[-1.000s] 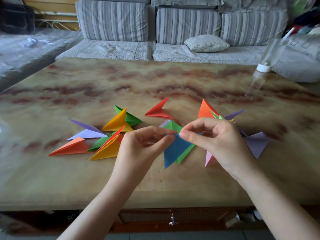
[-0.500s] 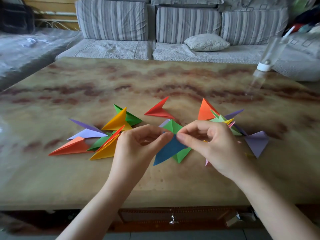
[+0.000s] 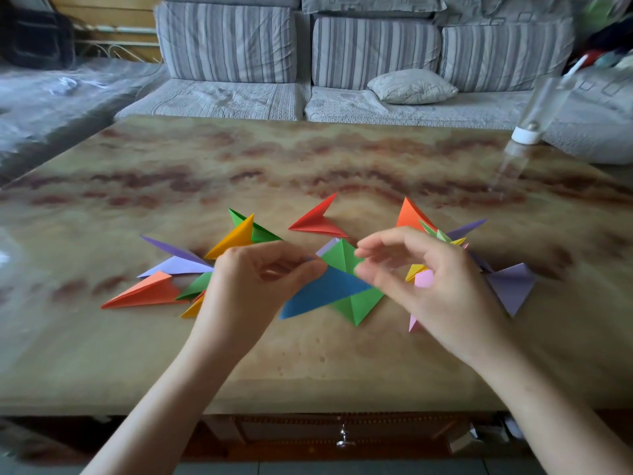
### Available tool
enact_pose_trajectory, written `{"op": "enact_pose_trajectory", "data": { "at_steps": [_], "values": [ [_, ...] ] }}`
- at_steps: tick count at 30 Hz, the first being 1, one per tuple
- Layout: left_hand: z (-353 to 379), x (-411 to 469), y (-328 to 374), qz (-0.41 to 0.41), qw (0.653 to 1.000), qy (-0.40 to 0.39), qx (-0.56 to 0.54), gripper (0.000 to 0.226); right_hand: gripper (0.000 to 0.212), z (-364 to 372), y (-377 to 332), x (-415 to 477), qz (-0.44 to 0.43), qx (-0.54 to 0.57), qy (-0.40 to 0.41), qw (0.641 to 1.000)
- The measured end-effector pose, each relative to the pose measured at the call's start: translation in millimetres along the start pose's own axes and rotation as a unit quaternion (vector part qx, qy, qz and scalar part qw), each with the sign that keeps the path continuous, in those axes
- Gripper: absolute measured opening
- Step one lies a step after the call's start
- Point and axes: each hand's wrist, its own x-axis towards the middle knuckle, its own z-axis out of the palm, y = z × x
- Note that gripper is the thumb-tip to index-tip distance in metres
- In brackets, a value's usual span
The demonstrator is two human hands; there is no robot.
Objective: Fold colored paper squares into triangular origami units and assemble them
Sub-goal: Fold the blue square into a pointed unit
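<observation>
Right of left grip [image 3: 250,286], blue unit [image 3: 325,291], long axis near-horizontal, tip lower-left.

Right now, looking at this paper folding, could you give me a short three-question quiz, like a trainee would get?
1. True or false: the red unit lies inside the left hand.
2. The blue unit, pinched by that hand, overlaps a unit of which colour? A green, B pink, C orange.
3. Fill in: the clear bottle stands near the table's far ___ corner.
Key: 1 false; 2 A; 3 right.
</observation>
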Motion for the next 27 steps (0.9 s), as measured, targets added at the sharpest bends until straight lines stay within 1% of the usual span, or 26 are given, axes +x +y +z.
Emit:
{"op": "enact_pose_trajectory", "data": {
  "at_steps": [1,3,5,7,9,12,18,21,24,26,27],
  "values": [
    [2.3,-1.8,1.0,0.007,1.000,-0.013,0.007,0.014,0.016,4.8,-0.3,-0.4,0.005,-0.013,-0.015,1.000],
    [7.2,-4.1,1.4,0.011,1.000,-0.027,0.004,0.016,0.009,13.8,0.5,-0.4,0.021,-0.033,-0.030,0.999],
    [9.6,-4.3,0.8,0.006,0.999,-0.025,-0.025,0.013,0.005,17.6,2.7,0.3,0.032,-0.017,-0.016,0.999],
    [11.1,-4.3,0.8,-0.006,0.998,-0.017,-0.059,0.006,0.005,16.5,2.6,1.6,0.035,0.006,0.001,0.999],
    [12.4,-4.9,0.5,-0.023,0.998,-0.011,-0.065,0.005,0.007,14.7,1.9,2.6,0.040,0.031,0.012,0.999],
    [13.2,-4.2,-1.0,-0.035,0.998,-0.013,-0.045,0.007,0.010,12.5,3.3,4.2,0.053,0.057,0.027,0.997],
    [4.6,-4.0,-3.7,-0.040,0.998,-0.037,-0.031,0.005,0.013,9.8,-0.9,7.5,0.091,0.118,0.059,0.987],
    [1.0,-1.8,-2.0,-0.030,0.999,-0.026,-0.029,0.004,0.015,12.6,-2.9,8.8,0.085,0.121,0.066,0.987],
    [-3.3,-1.0,-1.5,-0.010,1.000,-0.020,-0.010,0.009,0.014,18.0,-6.2,9.5,0.078,0.115,0.083,0.987],
    [-10.2,0.5,-4.3,0.004,1.000,0.000,0.010,0.011,0.012,16.0,-6.5,12.6,0.086,0.120,0.117,0.982],
    [-15.1,2.0,-6.2,0.017,0.999,0.023,0.034,0.012,0.011,12.7,-6.0,15.2,0.096,0.131,0.144,0.976]
  ]
}}
